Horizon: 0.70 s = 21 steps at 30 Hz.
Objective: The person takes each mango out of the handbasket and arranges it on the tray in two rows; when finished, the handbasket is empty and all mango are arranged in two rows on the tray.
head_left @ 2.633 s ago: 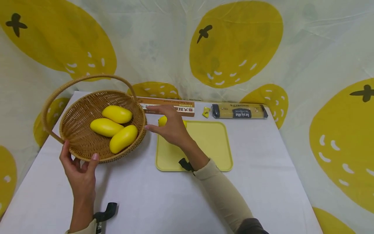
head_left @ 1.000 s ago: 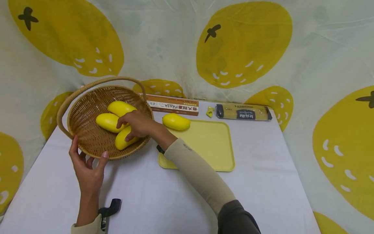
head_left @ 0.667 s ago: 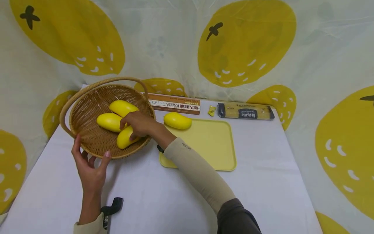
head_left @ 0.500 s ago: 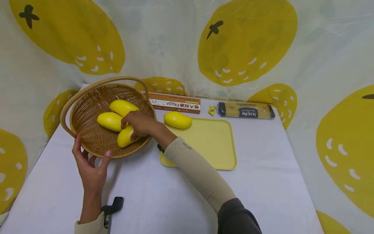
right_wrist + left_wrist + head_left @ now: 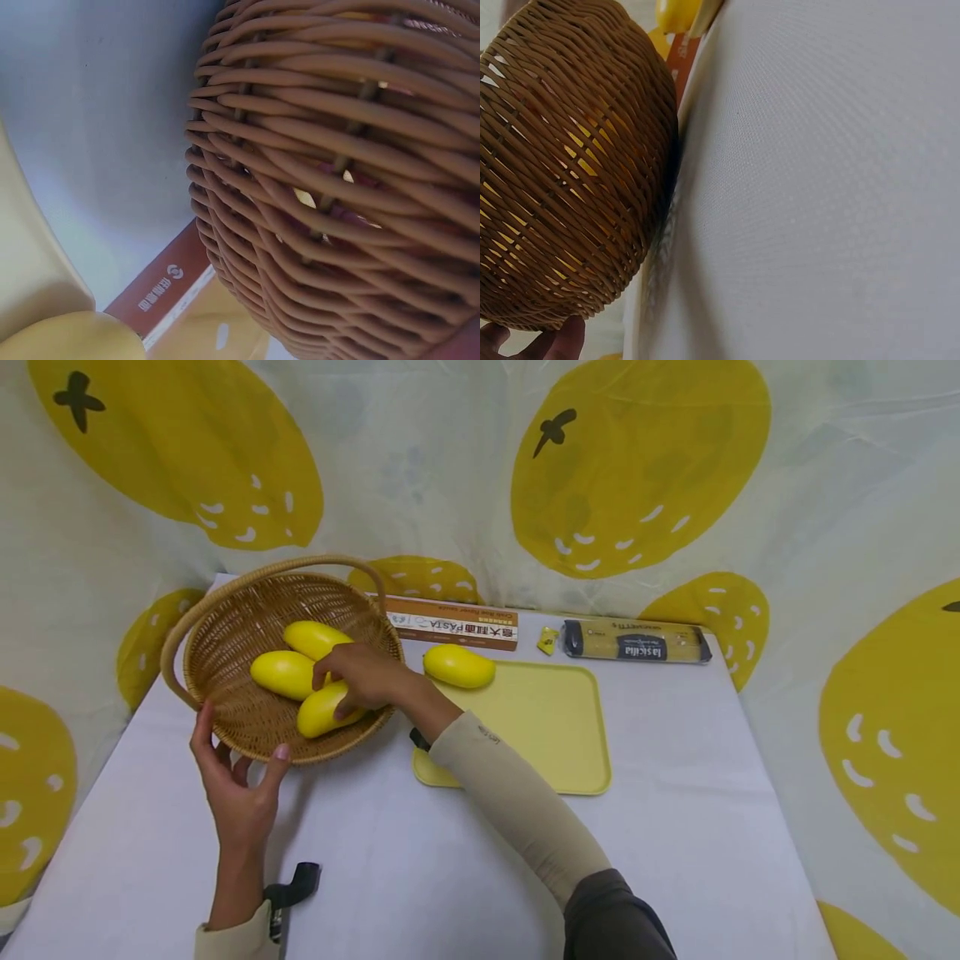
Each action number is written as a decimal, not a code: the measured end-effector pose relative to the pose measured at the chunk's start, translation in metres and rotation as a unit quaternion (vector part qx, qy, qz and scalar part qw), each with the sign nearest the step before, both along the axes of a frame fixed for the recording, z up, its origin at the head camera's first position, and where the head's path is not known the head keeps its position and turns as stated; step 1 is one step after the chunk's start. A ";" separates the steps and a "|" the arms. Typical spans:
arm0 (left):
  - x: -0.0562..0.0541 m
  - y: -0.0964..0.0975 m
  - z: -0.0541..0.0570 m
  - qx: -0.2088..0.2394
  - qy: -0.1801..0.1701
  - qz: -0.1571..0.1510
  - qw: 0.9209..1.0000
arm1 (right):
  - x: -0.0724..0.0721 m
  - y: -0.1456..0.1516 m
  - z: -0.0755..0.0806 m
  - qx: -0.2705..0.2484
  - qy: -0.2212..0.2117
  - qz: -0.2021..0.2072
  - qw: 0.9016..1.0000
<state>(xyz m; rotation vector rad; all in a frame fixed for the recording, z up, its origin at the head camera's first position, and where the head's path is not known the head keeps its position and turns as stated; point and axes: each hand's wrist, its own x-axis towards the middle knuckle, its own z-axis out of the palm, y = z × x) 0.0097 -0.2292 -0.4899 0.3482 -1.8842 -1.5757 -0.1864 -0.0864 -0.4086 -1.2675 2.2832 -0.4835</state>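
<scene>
A brown wicker basket (image 5: 247, 718) with an arched handle stands at the left, its opening tilted toward me. My left hand (image 5: 242, 797) grips its near rim, thumb at the front; in the left wrist view fingertips (image 5: 568, 339) lie against the woven wall. Inside are three yellow mangoes. My right hand (image 5: 367, 677) reaches over the right rim and pinches the nearest mango (image 5: 318, 714) between thumb and fingers. The other two, a left mango (image 5: 279, 673) and a back mango (image 5: 311, 637), lie beside it. The right wrist view shows mostly the basket's outer weave (image 5: 337, 172).
Right of the basket lies a pale yellow tray (image 5: 555, 727), with one mango (image 5: 459, 666) at its back left corner. Behind are a brown pasta box (image 5: 457, 622), a small yellow wrapped packet (image 5: 547, 640) and a spaghetti pack (image 5: 637, 641). A lemon-patterned curtain (image 5: 435, 460) hangs behind the table.
My right hand has moved left from beside the tray into the basket and taken hold of the nearest mango, which has shifted slightly. The left hand keeps its grip on the basket.
</scene>
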 end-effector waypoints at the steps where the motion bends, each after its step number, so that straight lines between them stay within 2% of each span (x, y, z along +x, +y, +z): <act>1: 0.000 0.000 0.000 -0.001 -0.002 0.000 1.000 | -0.001 0.001 0.001 -0.007 -0.008 -0.001 1.000; 6: -0.001 0.001 0.002 -0.001 -0.014 0.004 1.000 | -0.003 0.002 0.003 -0.035 -0.021 0.006 0.999; 13: -0.001 0.000 0.001 0.007 -0.004 0.000 1.000 | 0.000 0.005 0.006 -0.064 0.001 0.009 0.998; 21: -0.003 -0.001 0.002 0.002 -0.006 -0.002 1.000 | 0.008 0.022 0.014 -0.147 0.007 -0.017 0.989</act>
